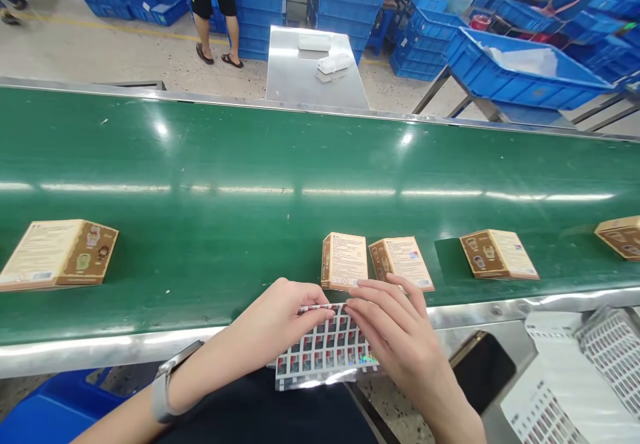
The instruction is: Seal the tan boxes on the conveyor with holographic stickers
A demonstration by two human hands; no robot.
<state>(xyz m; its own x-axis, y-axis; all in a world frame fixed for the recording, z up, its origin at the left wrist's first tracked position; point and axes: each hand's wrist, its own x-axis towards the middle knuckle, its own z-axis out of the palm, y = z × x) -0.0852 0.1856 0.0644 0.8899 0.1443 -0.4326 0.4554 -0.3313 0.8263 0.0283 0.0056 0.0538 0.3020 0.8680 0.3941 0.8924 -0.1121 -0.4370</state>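
My left hand point(295, 311), with a watch on its wrist, pinches the top left edge of a sticker sheet point(320, 354) with rows of small dark and red labels. The sheet hangs at the belt's near edge, its top edge bent over. My right hand point(400, 324) lies over the sheet's upper right part, fingers extended and slightly spread; its thumb is hidden. Just beyond the fingers, two small printed boxes, one cream-faced point(347, 261) and one brown and cream point(404, 263), rest side by side on the green belt point(225, 231).
More boxes lie on the belt, one at the left point(60, 254) and one at the right point(497, 254). A phone point(483, 371) and further sticker sheets point(613, 357) are at the lower right. Beyond the belt are a metal table point(315, 84), blue crates point(525, 74) and a person's legs point(215, 4).
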